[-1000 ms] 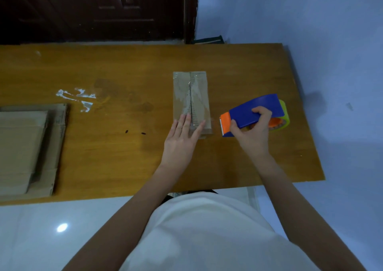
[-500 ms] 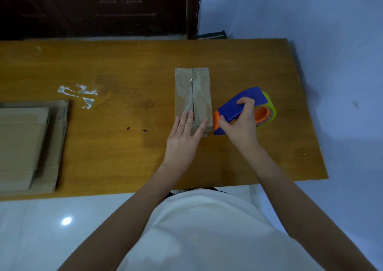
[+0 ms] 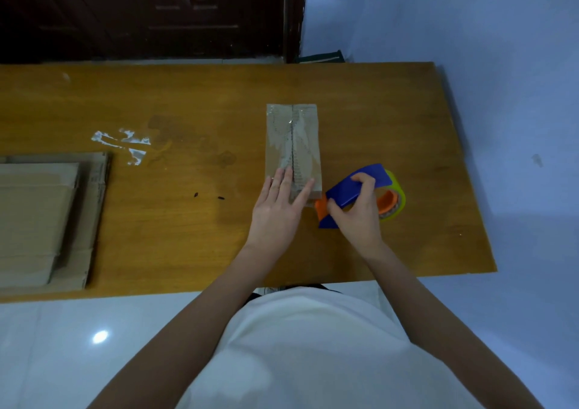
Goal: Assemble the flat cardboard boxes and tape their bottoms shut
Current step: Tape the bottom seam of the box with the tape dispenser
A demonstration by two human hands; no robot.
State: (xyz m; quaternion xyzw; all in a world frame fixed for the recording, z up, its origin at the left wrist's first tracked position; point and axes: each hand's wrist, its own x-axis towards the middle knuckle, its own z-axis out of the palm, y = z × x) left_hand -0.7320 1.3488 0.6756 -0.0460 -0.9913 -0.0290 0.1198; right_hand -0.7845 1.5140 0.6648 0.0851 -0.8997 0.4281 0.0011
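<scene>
A small cardboard box (image 3: 293,139) stands on the wooden table (image 3: 203,220) with clear tape along its centre seam. My left hand (image 3: 277,211) lies flat with straight fingers pressing the box's near end. My right hand (image 3: 357,214) grips a blue and orange tape dispenser (image 3: 354,191) with a yellow-green roll, just right of the box's near corner. The dispenser's orange front end sits close to the box's near right corner.
A stack of flat cardboard boxes (image 3: 40,220) lies at the table's left. Scraps of clear tape (image 3: 125,145) stick to the wood left of the middle. Two small dark specks (image 3: 208,196) lie in front. A dark door (image 3: 150,14) is behind.
My right hand has brought the tape dispenser leftward and nearer, up to the box's near right corner. My left hand has stayed pressed on the box.
</scene>
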